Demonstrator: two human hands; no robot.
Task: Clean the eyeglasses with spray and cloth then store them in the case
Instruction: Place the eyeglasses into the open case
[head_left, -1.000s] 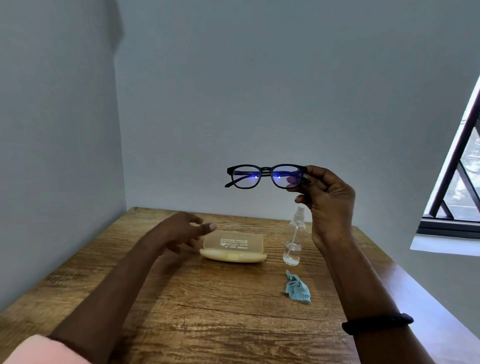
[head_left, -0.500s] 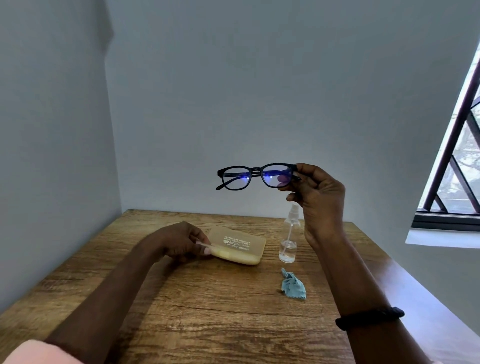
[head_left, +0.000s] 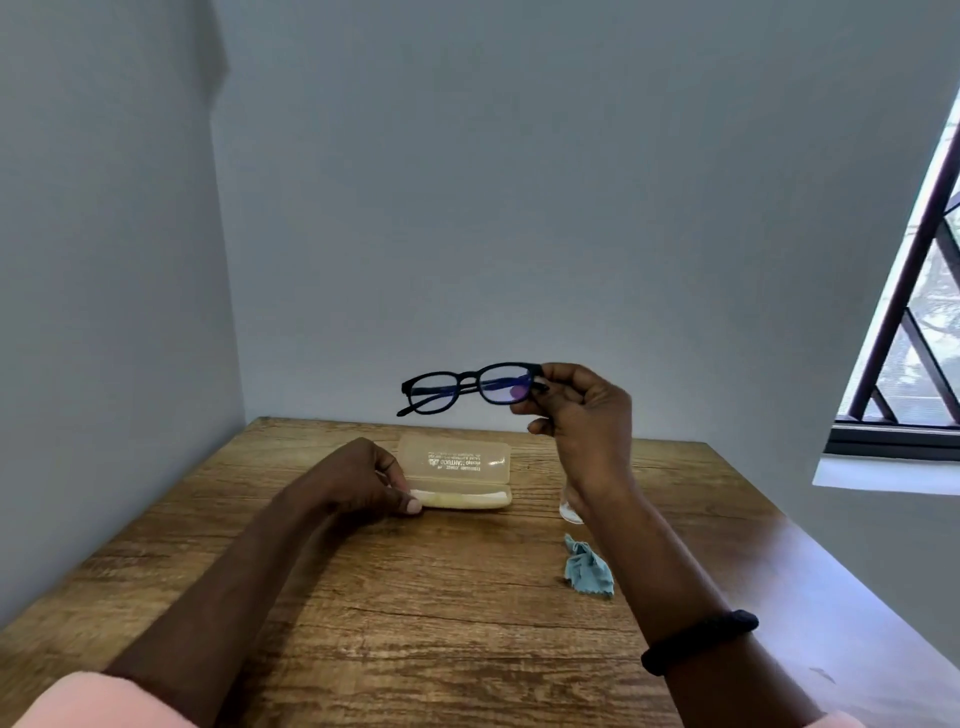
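Right hand pinching the glasses, left hand on the case

Right hand (head_left: 582, 415), centre-right of frame, fingers curled, grips the black eyeglasses (head_left: 467, 387) by their right end, up in the air. Lower left of it, the left hand (head_left: 363, 480) holds the left end of the open case (head_left: 457, 467) on the table (head_left: 415, 597). The glasses sit lower than half a second ago, and the wrist now hides most of the spray bottle (head_left: 570, 512). The blue cloth (head_left: 589, 566) lies below it.

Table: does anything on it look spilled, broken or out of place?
Nothing stands out. The cloth lies crumpled on the table, the left hand holds the case, and the right hand holds the glasses, which look whole. No spill shows.
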